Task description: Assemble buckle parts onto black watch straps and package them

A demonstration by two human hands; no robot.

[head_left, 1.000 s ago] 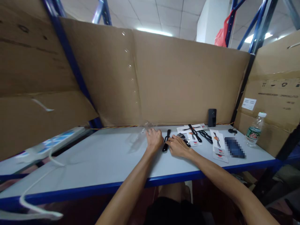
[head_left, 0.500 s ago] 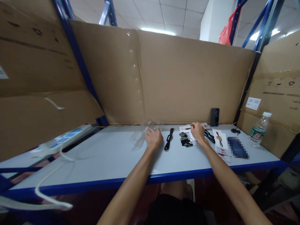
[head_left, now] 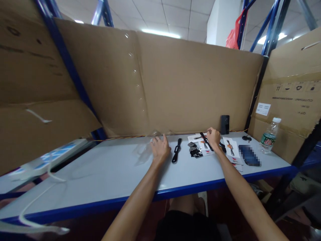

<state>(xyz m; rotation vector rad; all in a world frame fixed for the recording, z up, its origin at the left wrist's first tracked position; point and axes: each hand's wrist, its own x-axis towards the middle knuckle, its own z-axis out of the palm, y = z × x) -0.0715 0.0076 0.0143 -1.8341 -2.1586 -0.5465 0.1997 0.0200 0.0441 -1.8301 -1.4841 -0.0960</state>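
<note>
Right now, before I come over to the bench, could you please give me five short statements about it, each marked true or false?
1. The left hand is at the crinkled transparent plastic wrapping. True.
2. The long, glossy black tool between the two hands lies on the grey tabletop. True.
3. The clear plastic bottle with a white cap lies on its side. False: the bottle stands upright.
4. The right hand is on the grey tabletop's far left end. False: the right hand is by the white printed cards.
5. The dark rectangular object near the brown cardboard panel lies flat. False: the object stands upright.
</note>
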